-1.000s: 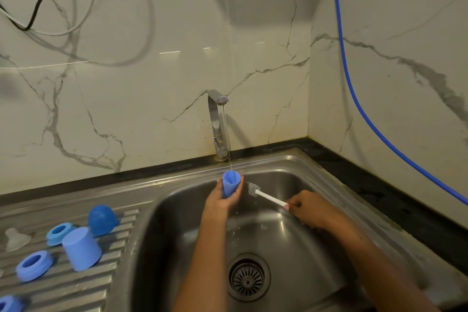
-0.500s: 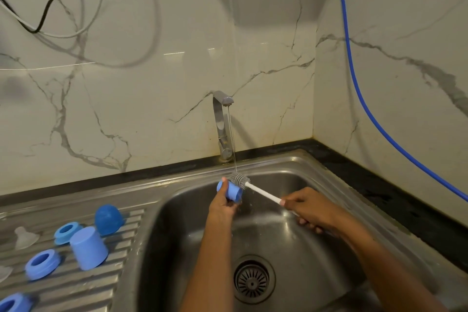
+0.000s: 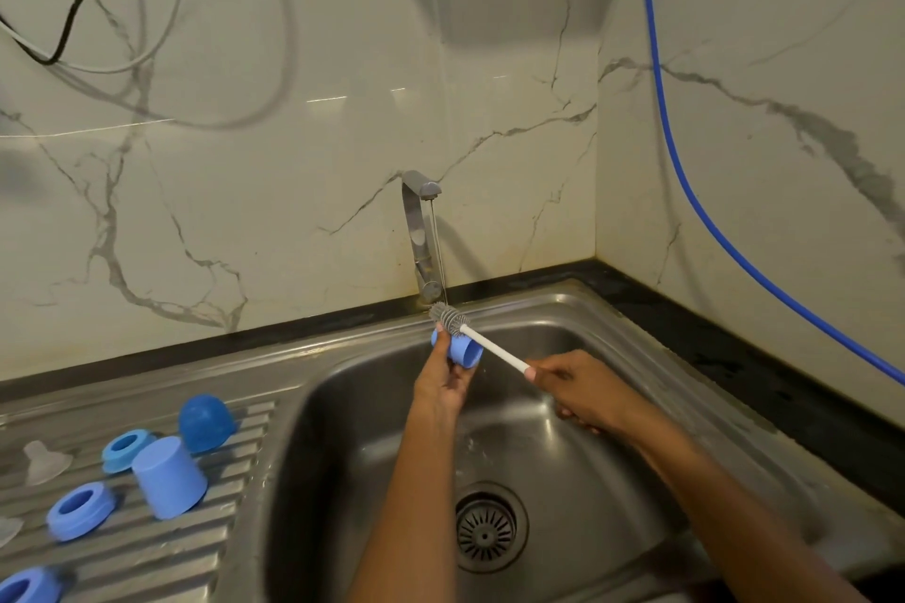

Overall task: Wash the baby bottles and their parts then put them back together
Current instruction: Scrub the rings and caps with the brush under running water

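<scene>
Mid-frame, above the steel sink basin (image 3: 612, 343): left hand (image 3: 440, 382) grasping a small blue bottle cup (image 3: 463, 350), tipped on its side, mouth toward the right. Right hand (image 3: 583, 389) clenched round the white handle of a bottle brush (image 3: 494, 348), grey bristle head just above the cup, under the thin stream from the tap (image 3: 416, 220). Lower left, on the ribbed drainboard (image 3: 147, 553): inverted blue cup (image 3: 169, 477), dark blue dome cap (image 3: 205, 421), blue collar rings (image 3: 81, 509), clear teat (image 3: 44, 460).
</scene>
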